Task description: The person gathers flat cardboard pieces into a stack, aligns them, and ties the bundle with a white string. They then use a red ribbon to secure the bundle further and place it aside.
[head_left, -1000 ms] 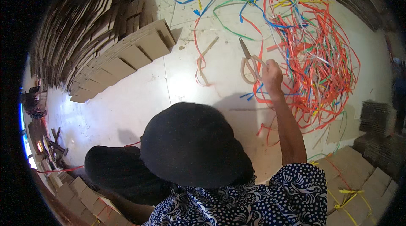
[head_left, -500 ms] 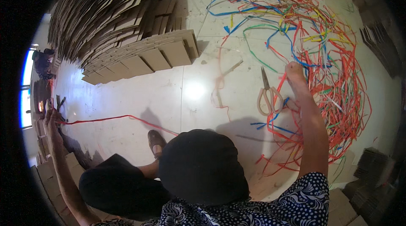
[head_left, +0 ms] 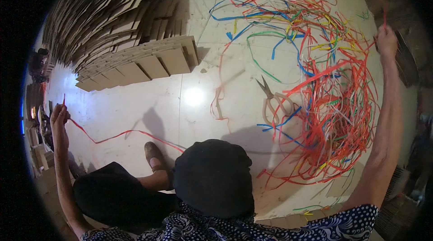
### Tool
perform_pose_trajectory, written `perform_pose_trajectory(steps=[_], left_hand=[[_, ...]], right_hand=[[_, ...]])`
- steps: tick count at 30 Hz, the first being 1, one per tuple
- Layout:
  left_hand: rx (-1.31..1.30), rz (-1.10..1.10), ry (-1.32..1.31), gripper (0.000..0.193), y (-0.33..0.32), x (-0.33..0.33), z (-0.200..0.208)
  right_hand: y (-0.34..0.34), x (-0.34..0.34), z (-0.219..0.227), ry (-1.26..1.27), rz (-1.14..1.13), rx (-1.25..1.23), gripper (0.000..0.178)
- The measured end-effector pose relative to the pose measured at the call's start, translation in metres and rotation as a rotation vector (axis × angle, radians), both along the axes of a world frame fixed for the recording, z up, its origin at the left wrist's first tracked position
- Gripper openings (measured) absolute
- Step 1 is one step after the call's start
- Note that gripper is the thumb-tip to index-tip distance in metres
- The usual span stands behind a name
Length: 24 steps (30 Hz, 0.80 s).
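At far left, my left hand [head_left: 59,119] is closed around a long red strip [head_left: 128,131]. A short end sticks up above the fingers; the rest sags over the floor and disappears behind a rounded black cloth shape [head_left: 213,178]. My right arm stretches out to the far right. There my right hand [head_left: 387,42] is closed on a red strip [head_left: 384,15], which rises blurred above the fist. Between my hands lies a large tangled pile of strips [head_left: 336,123], mostly red with blue, yellow, green and white. Scissors [head_left: 268,91] with pale handles lie slightly open at the pile's left side.
Stacked flat brown cardboard pieces [head_left: 149,67] stand at the upper left. More dark stacked pieces [head_left: 408,67] are along the right edge. A shoe-clad foot [head_left: 155,156] rests on the pale floor [head_left: 149,105] below the cardboard, beside a black-clothed leg [head_left: 117,191].
My right hand has swung outward from beside the scissors to beyond the pile, drawing up a red strip. My left hand has risen slightly, and its red strip now sags more.
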<state>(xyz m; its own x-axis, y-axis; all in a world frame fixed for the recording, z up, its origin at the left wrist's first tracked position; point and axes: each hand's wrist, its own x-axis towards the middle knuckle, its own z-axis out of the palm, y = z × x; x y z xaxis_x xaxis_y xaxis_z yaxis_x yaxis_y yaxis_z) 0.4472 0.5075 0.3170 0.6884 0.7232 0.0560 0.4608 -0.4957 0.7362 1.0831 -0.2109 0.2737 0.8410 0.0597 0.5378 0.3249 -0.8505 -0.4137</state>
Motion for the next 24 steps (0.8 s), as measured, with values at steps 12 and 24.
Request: perform_pose_trajectory(steps=[12,24], left_hand=[[-0.038,0.050,-0.006,0.014,-0.031,0.007,-0.002],[-0.106,0.102,0.101,0.017,-0.011,-0.026,-0.009]], right_hand=[[0.212,-0.214,-0.271,0.546,0.297,-0.352,0.018],[0.184,-0.314,-0.262,0.639,0.817,-0.443,0.009]])
